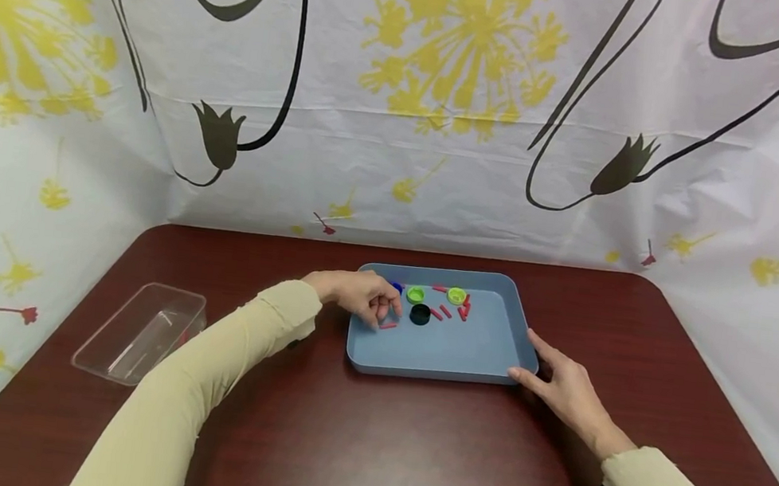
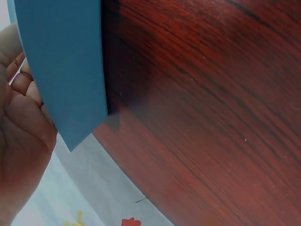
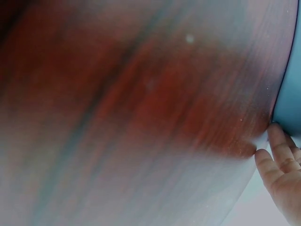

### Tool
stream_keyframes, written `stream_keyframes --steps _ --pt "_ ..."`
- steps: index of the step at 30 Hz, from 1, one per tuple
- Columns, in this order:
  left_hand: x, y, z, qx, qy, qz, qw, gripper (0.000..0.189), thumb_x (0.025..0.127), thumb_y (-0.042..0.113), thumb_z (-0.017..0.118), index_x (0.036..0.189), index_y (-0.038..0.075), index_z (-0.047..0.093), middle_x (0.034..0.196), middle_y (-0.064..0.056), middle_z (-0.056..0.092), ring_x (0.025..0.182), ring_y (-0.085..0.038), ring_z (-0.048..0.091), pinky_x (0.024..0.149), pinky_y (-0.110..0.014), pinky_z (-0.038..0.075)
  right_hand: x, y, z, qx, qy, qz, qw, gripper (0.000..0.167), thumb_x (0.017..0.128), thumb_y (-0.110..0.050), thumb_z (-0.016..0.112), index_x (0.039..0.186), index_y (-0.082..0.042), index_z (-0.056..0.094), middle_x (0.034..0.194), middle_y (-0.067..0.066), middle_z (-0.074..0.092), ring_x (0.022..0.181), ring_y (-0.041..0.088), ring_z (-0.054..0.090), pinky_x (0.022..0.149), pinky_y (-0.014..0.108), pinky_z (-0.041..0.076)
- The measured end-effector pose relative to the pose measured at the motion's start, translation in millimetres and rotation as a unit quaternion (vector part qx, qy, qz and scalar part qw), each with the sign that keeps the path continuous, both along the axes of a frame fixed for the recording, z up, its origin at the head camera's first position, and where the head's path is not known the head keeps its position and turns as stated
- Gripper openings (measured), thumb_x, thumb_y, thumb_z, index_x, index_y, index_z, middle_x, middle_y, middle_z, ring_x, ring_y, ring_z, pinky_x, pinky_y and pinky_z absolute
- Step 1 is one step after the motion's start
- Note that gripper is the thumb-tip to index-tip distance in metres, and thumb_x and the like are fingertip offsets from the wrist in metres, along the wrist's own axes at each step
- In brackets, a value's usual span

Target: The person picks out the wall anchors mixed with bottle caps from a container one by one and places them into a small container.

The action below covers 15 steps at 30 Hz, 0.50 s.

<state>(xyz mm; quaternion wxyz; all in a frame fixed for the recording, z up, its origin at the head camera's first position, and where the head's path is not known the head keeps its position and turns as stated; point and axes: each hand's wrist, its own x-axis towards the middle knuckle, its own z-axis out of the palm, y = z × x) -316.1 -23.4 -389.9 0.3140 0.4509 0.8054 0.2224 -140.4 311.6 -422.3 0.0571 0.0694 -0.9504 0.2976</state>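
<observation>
A blue-grey tray (image 1: 449, 354) stands on the table, holding several short red sticks (image 1: 446, 311) and small round caps. My left hand (image 1: 363, 295) reaches over its left rim with fingers bent downward. Its thumb and index finger stand apart, right beside a red stick (image 1: 388, 325). Behind the tray's outer wall (image 2: 66, 56), the left wrist view hides part of this hand. My right hand (image 1: 564, 383) holds the tray's front right corner, thumb over the rim and fingers along the outer side. Fingers (image 3: 281, 150) touch that wall in the right wrist view.
Inside the tray are a black cap (image 1: 420, 315), a green cap (image 1: 415, 296), a yellow-green cap (image 1: 456, 295) and a partly covered blue cap (image 1: 396, 287). A clear plastic box (image 1: 141, 335) sits left on the dark red table (image 1: 409, 454). Patterned white sheeting (image 1: 342, 149) surrounds the table.
</observation>
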Motion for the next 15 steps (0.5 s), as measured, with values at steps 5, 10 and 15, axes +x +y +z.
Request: stream_keyframes --steps 5,10,15 --pt "-0.5 2.6 -1.0 -0.012 0.011 -0.009 0.9998 0.032 0.082 0.002 0.07 0.111 0.01 0.062 0.082 0.0 0.057 0.067 -0.009 0.05 0.067 -0.021 0.047 1.4 -0.8 1.3 0.0 0.0 -0.001 1.0 0.075 0.085 -0.035 0.069 0.143 0.0 0.036 0.138 0.029 0.043 0.122 0.043 0.047 0.091 0.055 0.043" --pt "-2.6 5.1 -2.7 -0.022 0.016 -0.022 0.9994 0.031 0.083 0.0 0.068 0.111 0.013 0.063 0.084 -0.002 0.059 0.068 -0.009 0.051 0.066 -0.021 0.047 1.2 -0.6 0.0 -0.004 -0.001 0.001 1.0 0.075 0.085 -0.034 0.069 0.143 0.0 0.035 0.139 0.028 0.042 0.122 0.043 0.047 0.092 0.055 0.043" --pt "-5.0 7.4 -4.6 -0.024 0.014 -0.027 0.9992 0.03 0.083 -0.001 0.067 0.109 0.014 0.064 0.084 -0.002 0.059 0.068 -0.009 0.052 0.065 -0.021 0.047 0.8 0.0 -1.1 -0.002 0.003 0.0 1.0 0.076 0.085 -0.035 0.069 0.143 0.0 0.036 0.139 0.028 0.043 0.122 0.043 0.047 0.092 0.055 0.043"
